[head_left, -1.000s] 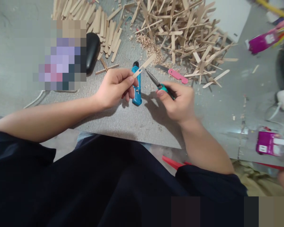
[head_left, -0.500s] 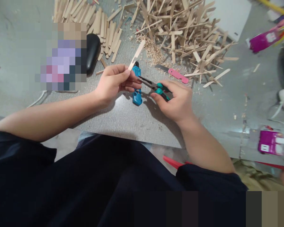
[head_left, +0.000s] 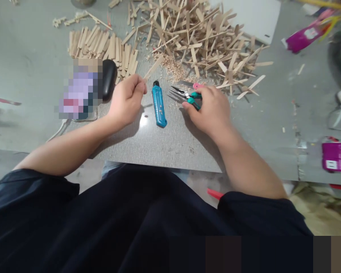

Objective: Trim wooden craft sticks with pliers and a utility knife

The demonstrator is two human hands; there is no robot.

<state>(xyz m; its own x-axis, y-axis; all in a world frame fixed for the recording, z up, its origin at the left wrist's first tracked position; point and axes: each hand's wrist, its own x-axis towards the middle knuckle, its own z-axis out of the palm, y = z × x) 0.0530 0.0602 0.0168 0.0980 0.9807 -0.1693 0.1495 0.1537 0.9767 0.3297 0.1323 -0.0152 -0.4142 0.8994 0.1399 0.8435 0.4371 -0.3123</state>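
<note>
My left hand [head_left: 128, 98] is closed on a flat wooden stick [head_left: 154, 68], whose free end points up and to the right. In my right hand [head_left: 211, 110] is a pair of needle-nose pliers [head_left: 193, 99] with green and black handles; their jaws are parted with nothing between them. On the table between my hands lies a blue utility knife [head_left: 159, 106] with small wood bits on it. Just beyond the pliers, partly covered by my right hand, lies a pink-handled folding saw or knife [head_left: 197, 86].
Crossed wooden sticks form a big heap [head_left: 193, 45] at the back, with wood shavings [head_left: 173, 68] in front. Further left are rows of loose sticks [head_left: 95, 43], a black case [head_left: 109, 79] and a blurred-out device [head_left: 78, 91]. Purple packages [head_left: 302, 40] lie at the right.
My left hand has drawn away leftward from the pliers with the stick, uncovering the utility knife. The pliers' jaws have opened wider. The view has shifted slightly.
</note>
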